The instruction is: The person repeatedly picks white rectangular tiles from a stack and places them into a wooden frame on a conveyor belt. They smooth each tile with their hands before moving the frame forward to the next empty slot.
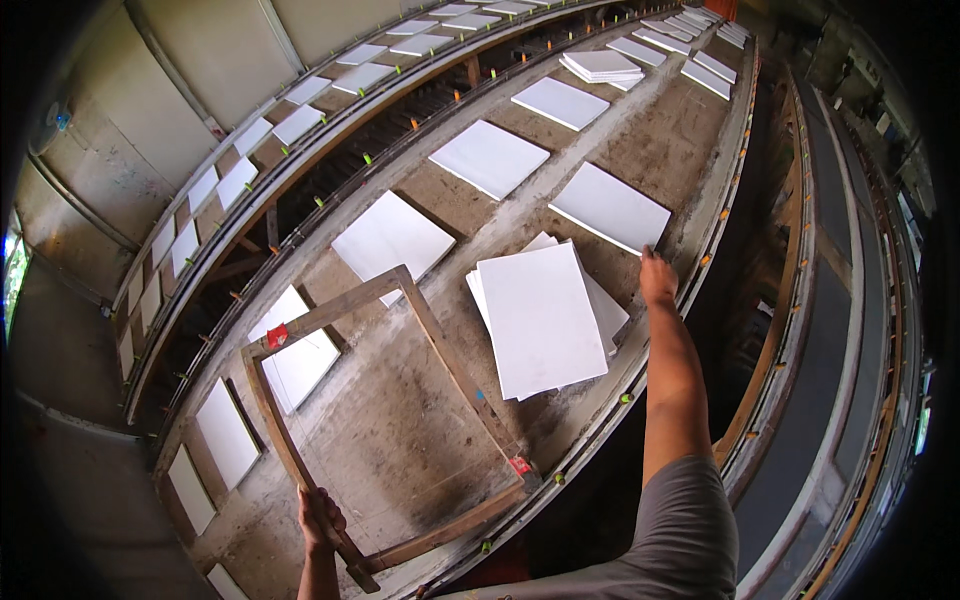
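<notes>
My left hand (318,520) is closed around the near left side of a wooden frame (448,345), tilted above the long table. The frame is four-sided, with red patches at two corners, and the tabletop shows through its middle. My right arm reaches forward, and my right hand (657,277) pinches the near right corner of a white rectangular panel (610,208) lying on the table. Just nearer than that panel is a loose stack of white panels (545,320), its sheets turned at different angles. The fingertips of my right hand are partly hidden.
More white panels (490,158) lie in rows along the brown, stained table (400,425). Farther up it stands another small stack (602,67). Green and orange pegs line the table's edges. A second table with panels (298,124) runs along the left; dark long tables (800,470) stand at right.
</notes>
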A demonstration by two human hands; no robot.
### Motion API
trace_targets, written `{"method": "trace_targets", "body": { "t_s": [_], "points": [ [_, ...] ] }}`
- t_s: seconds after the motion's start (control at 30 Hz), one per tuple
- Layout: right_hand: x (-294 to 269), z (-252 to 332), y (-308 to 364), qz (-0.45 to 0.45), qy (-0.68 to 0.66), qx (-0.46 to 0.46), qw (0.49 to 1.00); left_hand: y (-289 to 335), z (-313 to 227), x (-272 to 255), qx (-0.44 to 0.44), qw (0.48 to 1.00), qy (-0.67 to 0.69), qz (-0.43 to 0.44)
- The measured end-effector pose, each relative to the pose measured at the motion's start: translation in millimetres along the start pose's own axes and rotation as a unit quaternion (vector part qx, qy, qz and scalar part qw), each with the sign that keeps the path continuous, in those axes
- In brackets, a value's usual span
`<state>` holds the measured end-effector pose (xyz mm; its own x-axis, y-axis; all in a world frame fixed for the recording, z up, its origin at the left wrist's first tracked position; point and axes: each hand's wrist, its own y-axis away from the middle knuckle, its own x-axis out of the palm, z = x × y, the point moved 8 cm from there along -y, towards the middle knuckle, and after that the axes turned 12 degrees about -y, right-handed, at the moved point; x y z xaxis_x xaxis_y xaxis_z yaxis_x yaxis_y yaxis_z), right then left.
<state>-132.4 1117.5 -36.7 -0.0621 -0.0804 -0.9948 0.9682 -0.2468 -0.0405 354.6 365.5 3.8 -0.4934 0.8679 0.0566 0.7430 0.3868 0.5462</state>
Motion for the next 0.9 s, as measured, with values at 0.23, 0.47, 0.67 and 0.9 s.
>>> {"method": "trace_targets", "body": {
  "t_s": [0.23, 0.47, 0.67, 0.9],
  "points": [
    [-47.9, 38.3, 23.8, -0.04, -0.05, -0.011, 0.998, -3.0, 6.6, -6.5, -0.009, 1.0, -0.002, -0.025],
    [-11.9, 12.0, -1.6, -0.018, -0.053, -0.004, 0.998, -8.3, 1.7, 0.2, -0.001, 1.0, 0.004, 0.014],
    [-71.0, 19.6, -1.0, -0.236, -0.11, -0.092, 0.961, -8.4, 6.3, -2.4, -0.018, 0.999, 0.029, -0.003],
    [-138.1, 109.5, 183.0, -0.314, -0.003, -0.243, 0.918, -0.7, -9.7, 11.3, -0.004, 1.0, -0.004, 0.007]
  ]
}}
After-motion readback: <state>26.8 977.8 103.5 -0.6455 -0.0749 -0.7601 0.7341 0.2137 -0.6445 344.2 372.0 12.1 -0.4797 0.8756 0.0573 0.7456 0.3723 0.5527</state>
